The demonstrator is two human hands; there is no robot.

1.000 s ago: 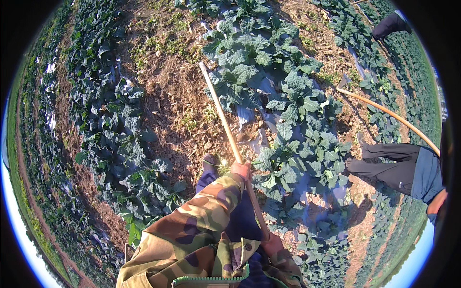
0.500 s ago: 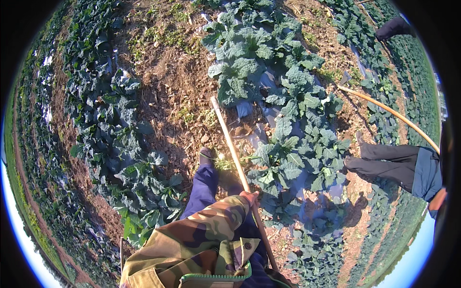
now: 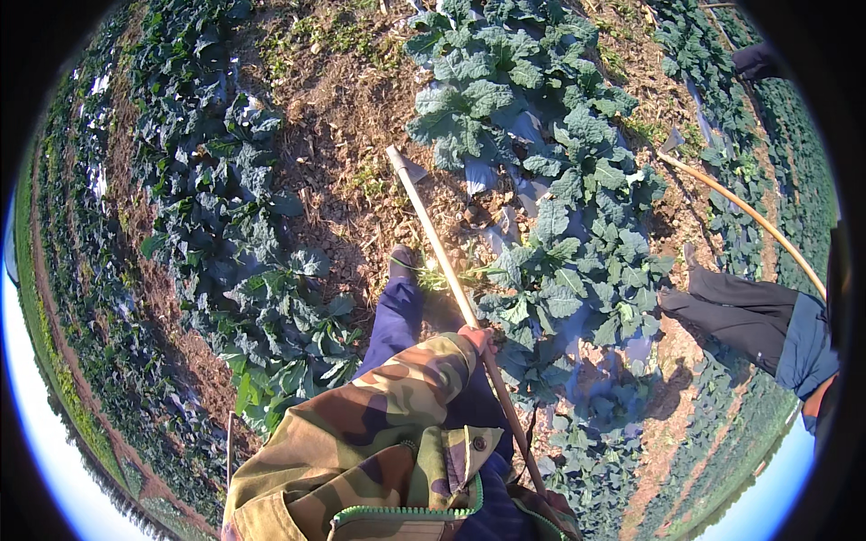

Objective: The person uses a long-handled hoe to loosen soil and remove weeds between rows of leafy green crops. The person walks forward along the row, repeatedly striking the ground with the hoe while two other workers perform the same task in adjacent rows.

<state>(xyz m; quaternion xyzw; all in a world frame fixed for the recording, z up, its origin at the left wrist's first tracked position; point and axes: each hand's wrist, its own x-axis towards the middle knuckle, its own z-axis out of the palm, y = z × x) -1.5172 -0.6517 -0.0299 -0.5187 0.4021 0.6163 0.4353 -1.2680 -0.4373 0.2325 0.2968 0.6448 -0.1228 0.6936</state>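
I hold a long wooden hoe (image 3: 442, 257) slanting away from me over bare soil. Its metal blade (image 3: 410, 167) rests on the ground beside a row of leafy green plants (image 3: 541, 180). My left hand (image 3: 476, 339), coming out of a camouflage sleeve, is closed around the middle of the handle. My right hand (image 3: 552, 500) grips the handle's near end at the bottom of the view and is mostly hidden by my jacket. My leg in blue trousers and a dark shoe (image 3: 402, 263) stands just left of the handle.
Another person (image 3: 767, 329) in dark trousers and a blue top stands at the right, with a second long-handled hoe (image 3: 749, 212) over the plants. Crop rows (image 3: 225, 225) with plastic mulch run on both sides of the dirt path (image 3: 334, 117).
The hoe has been drawn back toward me, its blade now nearer my foot. My left hand has moved down and right with the handle.
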